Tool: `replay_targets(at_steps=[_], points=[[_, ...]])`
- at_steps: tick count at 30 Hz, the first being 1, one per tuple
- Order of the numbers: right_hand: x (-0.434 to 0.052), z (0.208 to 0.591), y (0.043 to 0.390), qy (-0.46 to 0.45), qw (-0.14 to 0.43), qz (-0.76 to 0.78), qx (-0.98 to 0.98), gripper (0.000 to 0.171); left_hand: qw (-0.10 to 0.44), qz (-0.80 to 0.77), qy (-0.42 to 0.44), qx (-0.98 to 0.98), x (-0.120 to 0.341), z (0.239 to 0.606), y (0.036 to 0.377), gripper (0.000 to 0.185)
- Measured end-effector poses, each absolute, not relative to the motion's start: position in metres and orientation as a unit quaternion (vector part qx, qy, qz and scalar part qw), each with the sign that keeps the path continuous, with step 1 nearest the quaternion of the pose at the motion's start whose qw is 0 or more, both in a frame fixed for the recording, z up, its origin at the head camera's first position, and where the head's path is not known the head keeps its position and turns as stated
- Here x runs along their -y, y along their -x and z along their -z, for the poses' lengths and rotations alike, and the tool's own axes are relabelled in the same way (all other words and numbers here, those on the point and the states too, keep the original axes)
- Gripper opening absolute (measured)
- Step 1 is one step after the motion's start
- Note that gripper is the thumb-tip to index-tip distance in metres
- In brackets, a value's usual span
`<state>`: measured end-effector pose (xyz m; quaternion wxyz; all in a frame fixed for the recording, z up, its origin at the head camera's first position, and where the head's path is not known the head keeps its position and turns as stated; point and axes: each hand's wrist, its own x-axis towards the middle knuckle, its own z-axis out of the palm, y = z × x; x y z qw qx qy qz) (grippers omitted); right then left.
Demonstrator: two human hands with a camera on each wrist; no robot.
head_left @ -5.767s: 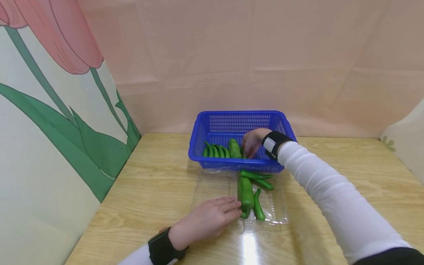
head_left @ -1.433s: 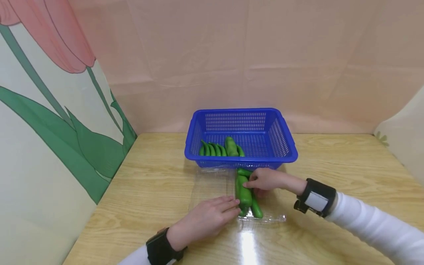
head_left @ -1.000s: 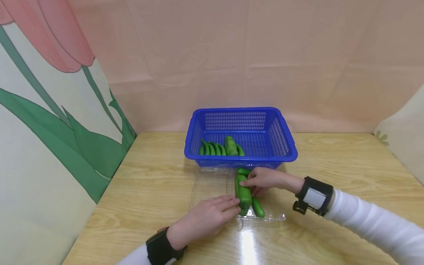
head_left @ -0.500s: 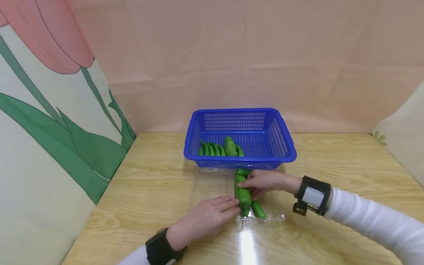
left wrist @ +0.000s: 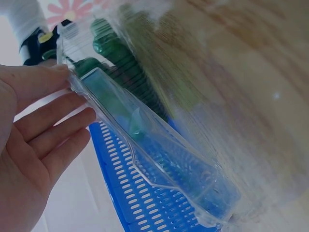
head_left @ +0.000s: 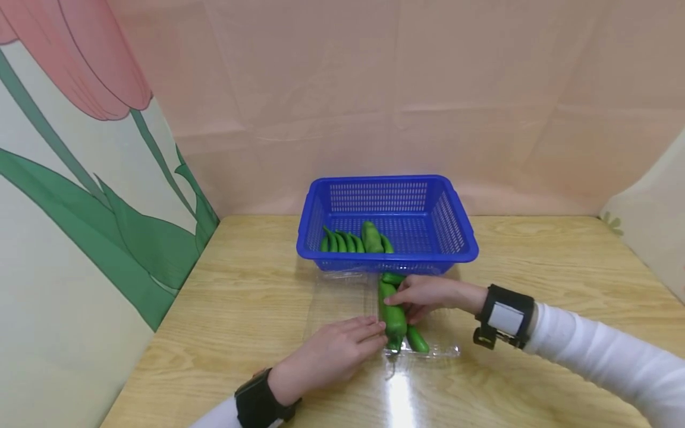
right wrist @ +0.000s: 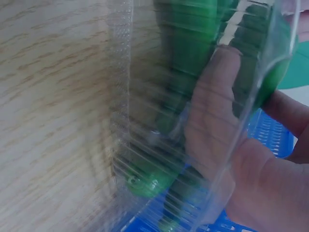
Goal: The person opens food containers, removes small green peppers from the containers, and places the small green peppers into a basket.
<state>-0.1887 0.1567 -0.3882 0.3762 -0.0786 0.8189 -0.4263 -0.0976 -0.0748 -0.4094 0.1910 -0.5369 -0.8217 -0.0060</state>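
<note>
A clear plastic clamshell box (head_left: 342, 303) lies unfolded on the table, with green peppers in its right half. My right hand (head_left: 428, 294) grips a large long green pepper (head_left: 395, 321) there, thumb on its left side and fingers down along its right. A small green chili (head_left: 417, 340) sits to the right of it; another chili (head_left: 392, 278) lies across the far end, partly covered by my hand. My left hand (head_left: 334, 351) rests with fairly straight fingers at the box's middle edge, beside the large pepper. In the left wrist view, those fingertips touch the clear plastic wall (left wrist: 128, 137).
Behind the box stands a blue perforated basket (head_left: 387, 259), close against its far edge. Inside, several small chilies (head_left: 342, 242) and a second large green pepper (head_left: 371, 238) lie toward the left and front. A wood-grain table (head_left: 257, 297) is underneath.
My right hand has come from the basket to the box and taken hold of the large pepper. The pepper has shifted slightly, its stem end now pointing nearer. My left hand has stayed put.
</note>
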Motion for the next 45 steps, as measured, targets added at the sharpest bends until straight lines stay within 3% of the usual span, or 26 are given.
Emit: replay_targets(at_steps=[16,45], points=[[-0.162,0.377,0.178,0.077,0.362,0.440,-0.818,0.042,0.200,0.002,0.539,0.819,0.074,0.410,0.097,0.033],[-0.171,0.327,0.173,0.112,0.343,0.433,-0.826,0.042,0.205,0.001,0.531,0.822,0.074,0.411,0.097,0.034]])
